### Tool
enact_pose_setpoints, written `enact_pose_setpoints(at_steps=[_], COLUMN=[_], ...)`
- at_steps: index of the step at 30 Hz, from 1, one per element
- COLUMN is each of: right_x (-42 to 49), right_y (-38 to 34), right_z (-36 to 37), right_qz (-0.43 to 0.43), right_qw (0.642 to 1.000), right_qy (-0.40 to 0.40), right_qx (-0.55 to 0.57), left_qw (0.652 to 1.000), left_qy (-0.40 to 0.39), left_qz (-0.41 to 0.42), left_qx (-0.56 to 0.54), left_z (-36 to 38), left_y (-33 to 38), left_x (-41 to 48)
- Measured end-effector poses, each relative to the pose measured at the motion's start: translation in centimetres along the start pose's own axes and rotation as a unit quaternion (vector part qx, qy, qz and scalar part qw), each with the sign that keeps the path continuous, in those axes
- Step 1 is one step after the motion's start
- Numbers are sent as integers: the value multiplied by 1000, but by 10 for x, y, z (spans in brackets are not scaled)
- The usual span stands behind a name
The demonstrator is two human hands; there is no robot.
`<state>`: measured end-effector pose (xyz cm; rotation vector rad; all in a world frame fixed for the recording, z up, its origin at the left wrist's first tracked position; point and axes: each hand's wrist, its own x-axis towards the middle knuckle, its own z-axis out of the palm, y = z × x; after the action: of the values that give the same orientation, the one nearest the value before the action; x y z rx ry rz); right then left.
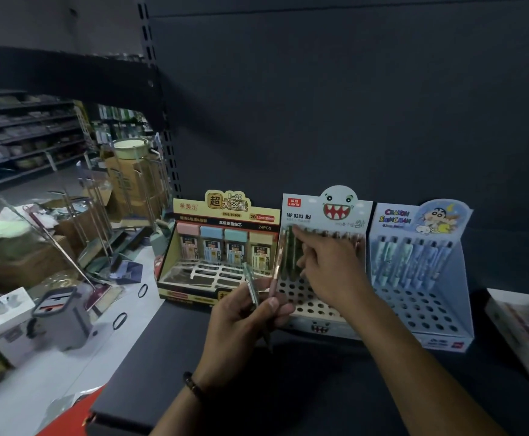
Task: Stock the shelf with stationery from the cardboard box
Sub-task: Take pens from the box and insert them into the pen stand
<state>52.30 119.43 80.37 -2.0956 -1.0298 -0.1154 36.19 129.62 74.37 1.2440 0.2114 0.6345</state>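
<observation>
While stocking looks only part done, entries run thus: dark shelf (288,388), bearing three counter displays side by side; blue cartoon pen display (414,297) at right, back row filled, front holes bare; yellow lead-refill display (225,215) at left, one row stocked; shark-face pencil display (313,212) between them, back row partly filled, most holes open. Right hand (332,269) reaches its back row, forefinger out on the pencil tops; whether it pinches one, cannot tell. Left hand (241,322) grips two slim mechanical pencils (252,287), one green, one pink, just before the middle display, awaiting slots.
</observation>
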Motion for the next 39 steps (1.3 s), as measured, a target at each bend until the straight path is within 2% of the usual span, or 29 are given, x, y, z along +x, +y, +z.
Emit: enact_pose_setpoints(at_steps=[5, 13, 19, 23, 26, 28, 31, 36, 39], right_x=[-18, -35, -36, -28, -27, -27, -25, -20, -19], right_y=[-4, -5, 7, 23, 29, 33, 35, 34, 36], right_z=[-23, -52, -61, -65, -59, -51, -41, -36, -31], right_qz=[17, 19, 39, 39, 26, 28, 26, 15, 10], right_qw=[978, 966, 962, 958, 965, 969, 972, 980, 983], right_qy=[80, 103, 152, 221, 243, 240, 232, 197, 177], right_qx=[190, 236, 225, 180, 92, 48, 37, -9, -44], left_qw=[1000, 998, 989, 970, 984, 993, 996, 990, 985], left_qy=[7, -48, -104, -115, -111, -95, -77, -69, -74], left_qz=[4, 18, 29, 91, 31, -24, -32, 69, 96], left_qx=[-4, 36, 97, 194, 138, 68, 35, 99, 126], left_z=[7, 48, 52, 40, 34, 33, 31, 33, 33], left_y=[-1, 9, -4, -14, -21, -23, -26, -21, -18], left_x=[1, 14, 12, 14, 13, 12, 13, 13, 14])
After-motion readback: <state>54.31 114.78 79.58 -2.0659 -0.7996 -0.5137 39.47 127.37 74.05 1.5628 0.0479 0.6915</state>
